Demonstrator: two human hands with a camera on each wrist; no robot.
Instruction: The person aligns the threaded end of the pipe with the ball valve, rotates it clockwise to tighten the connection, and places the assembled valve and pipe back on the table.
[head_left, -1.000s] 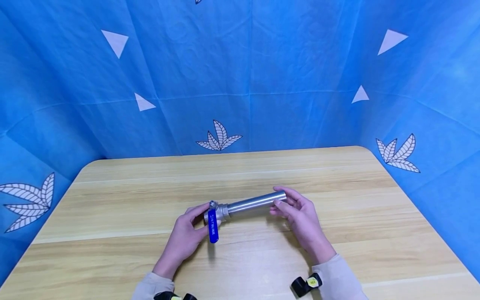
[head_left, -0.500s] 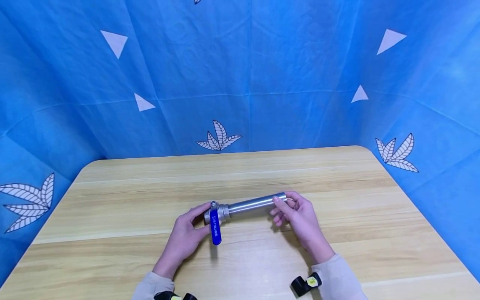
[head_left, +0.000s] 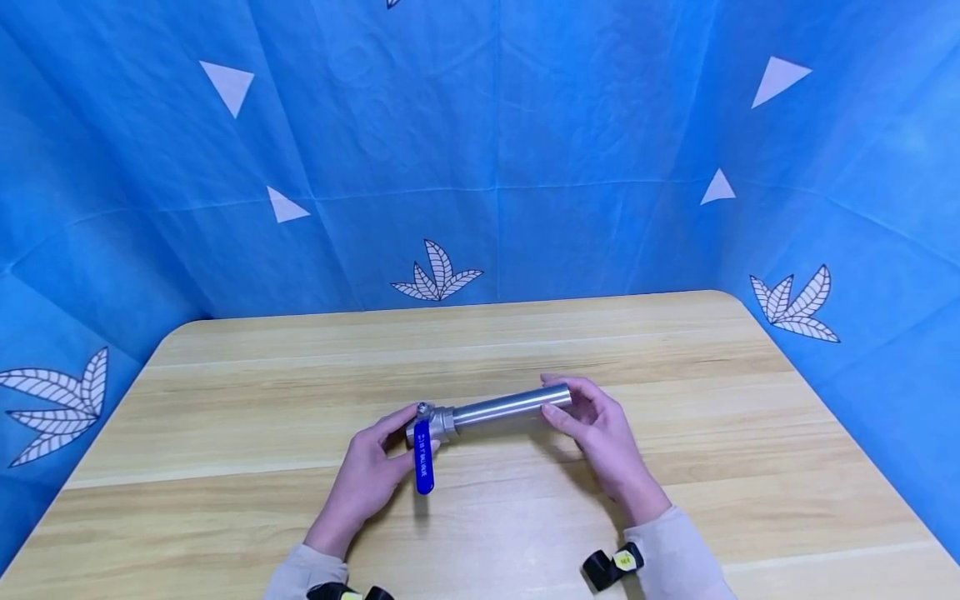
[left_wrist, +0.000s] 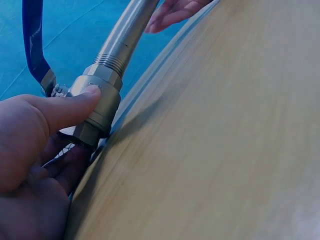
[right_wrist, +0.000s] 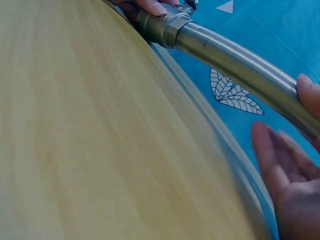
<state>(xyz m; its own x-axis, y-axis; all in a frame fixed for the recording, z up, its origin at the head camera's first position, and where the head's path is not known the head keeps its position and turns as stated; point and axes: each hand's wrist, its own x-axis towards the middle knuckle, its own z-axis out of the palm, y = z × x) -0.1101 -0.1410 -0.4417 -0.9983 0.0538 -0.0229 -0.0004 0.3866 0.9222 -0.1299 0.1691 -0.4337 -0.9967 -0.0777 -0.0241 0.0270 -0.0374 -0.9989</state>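
Observation:
A metal ball valve (head_left: 444, 423) with a blue lever handle (head_left: 423, 458) hangs off the tabletop, joined to a shiny steel pipe (head_left: 510, 407). My left hand (head_left: 369, 475) grips the valve body, its thumb pressed across it in the left wrist view. Some thread (left_wrist: 111, 62) shows where the pipe enters the valve. At the pipe's far end, my right hand (head_left: 606, 437) pinches it, thumb on the near side and index finger behind. Lower fingers (right_wrist: 267, 155) of that hand stand apart from the pipe in the right wrist view.
The light wooden table (head_left: 300, 358) has rounded back corners. Behind and at both sides hangs a blue cloth (head_left: 495, 150) with white triangles and leaves. Black wrist cameras (head_left: 611, 567) sit at the cuffs of the light sleeves (head_left: 678, 554).
My right thumb and fingers have shifted round the pipe end, the thumb lower and index finger further over the top. The blue handle swung slightly right, then back left. My left hand keeps its grip.

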